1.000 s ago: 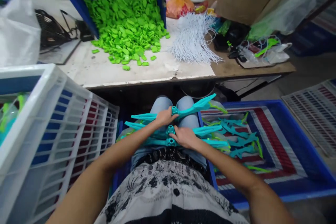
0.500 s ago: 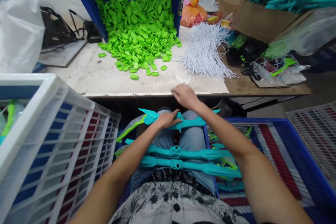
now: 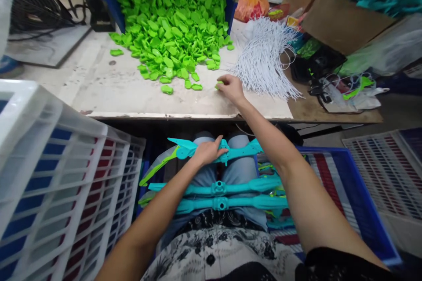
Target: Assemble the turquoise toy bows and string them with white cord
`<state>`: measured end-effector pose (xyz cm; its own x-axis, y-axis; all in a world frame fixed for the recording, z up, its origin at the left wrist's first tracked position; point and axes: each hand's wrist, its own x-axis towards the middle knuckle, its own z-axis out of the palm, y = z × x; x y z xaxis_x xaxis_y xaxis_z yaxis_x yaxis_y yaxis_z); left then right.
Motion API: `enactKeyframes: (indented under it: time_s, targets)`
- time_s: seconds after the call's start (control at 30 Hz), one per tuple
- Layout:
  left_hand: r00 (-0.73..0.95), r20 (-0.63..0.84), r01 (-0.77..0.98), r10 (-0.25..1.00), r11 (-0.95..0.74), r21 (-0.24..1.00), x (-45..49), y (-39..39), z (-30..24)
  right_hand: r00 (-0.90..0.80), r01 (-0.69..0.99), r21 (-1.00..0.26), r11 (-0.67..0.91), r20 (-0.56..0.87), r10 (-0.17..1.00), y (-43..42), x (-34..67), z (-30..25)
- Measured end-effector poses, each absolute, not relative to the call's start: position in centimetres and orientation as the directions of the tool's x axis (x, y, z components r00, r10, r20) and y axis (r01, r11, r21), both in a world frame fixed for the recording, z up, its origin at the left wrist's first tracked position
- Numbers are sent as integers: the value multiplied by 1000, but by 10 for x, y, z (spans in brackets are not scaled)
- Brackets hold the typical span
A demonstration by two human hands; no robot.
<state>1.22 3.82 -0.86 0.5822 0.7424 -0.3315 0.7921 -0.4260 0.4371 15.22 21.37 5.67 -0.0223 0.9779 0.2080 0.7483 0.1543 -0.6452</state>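
My left hand [image 3: 208, 153] is wrapped around the middle of a turquoise plastic bow-shaped part [image 3: 242, 153], which lies across my knees. A lime-green curved strip [image 3: 161, 164] joins its left end. Over the table, my right hand [image 3: 232, 89] pinches a small green plastic piece [image 3: 219, 84] between thumb and fingertips. Just beyond it spreads a large heap of similar green pieces [image 3: 178, 35]. Two more turquoise parts, one farther [image 3: 198, 189] and one nearer [image 3: 244, 203], rest side by side on my lap. My right forearm hides the right end of the held part.
A bundle of white cords [image 3: 263, 61] lies right of the heap. At the left stands a white plastic crate [image 3: 82, 175]; a blue crate [image 3: 365, 202] sits low on the right. A cardboard box [image 3: 346, 22] with turquoise parts stands at the back right. The table edge [image 3: 184, 117] crosses before my knees.
My right hand has moved forward from the table's edge, and a green piece now shows in its fingers. My left hand stays on the turquoise part. The camera view has tilted downward.
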Motion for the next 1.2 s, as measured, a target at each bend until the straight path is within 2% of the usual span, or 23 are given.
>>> enactKeyframes:
  time_s: [0.03, 0.1, 0.17, 0.27, 0.33, 0.43, 0.53, 0.6, 0.7, 0.83, 1.0, 1.1, 1.2]
  targets:
    - [581, -332, 794, 743, -428, 431, 13, 37, -8, 54, 716, -694, 81, 171, 984, 204, 160, 54]
    - [581, -334, 796, 743, -433, 422, 17, 35, -7, 176, 714, -698, -43, 120, 977, 184, 173, 52]
    - [577, -340, 798, 742, -426, 425, 22, 32, -5, 250, 779, -614, -127, 119, 961, 168, 183, 54]
    - [563, -367, 803, 740, -384, 456, 27, 30, -3, 238, 887, -427, -175, 98, 966, 155, 193, 63]
    - [562, -389, 796, 730, -349, 494, 29, 32, -3, 168, 931, -345, -117, 123, 978, 151, 199, 69]
    - [580, -403, 764, 708, -300, 571, 29, 39, -5, -25, 950, -294, 102, 254, 967, 152, 210, 70]
    - [620, -403, 704, 673, -250, 664, 26, 48, -7, -222, 915, -280, 290, 251, 942, 157, 217, 59]
    - [654, -410, 654, 636, -202, 729, 25, 53, -6, -251, 909, -279, 310, 227, 941, 162, 218, 52]
    - [693, -410, 581, 593, -124, 804, 22, 58, -6, -231, 903, -302, 307, 263, 937, 161, 216, 49]
    - [671, -456, 563, 585, -2, 826, 17, 63, -10, -321, 816, -395, 421, 295, 900, 113, 209, 59]
    - [635, -508, 553, 582, 116, 825, 17, 67, -17, -530, 722, -443, 532, 140, 836, 10, 206, 39]
    - [644, -534, 479, 548, 256, 840, 21, 65, -17, -542, 728, -449, 518, 85, 836, -18, 208, 14]
    - [655, -542, 460, 527, 291, 839, 22, 63, -13, -533, 733, -463, 499, 65, 844, -21, 208, 0]
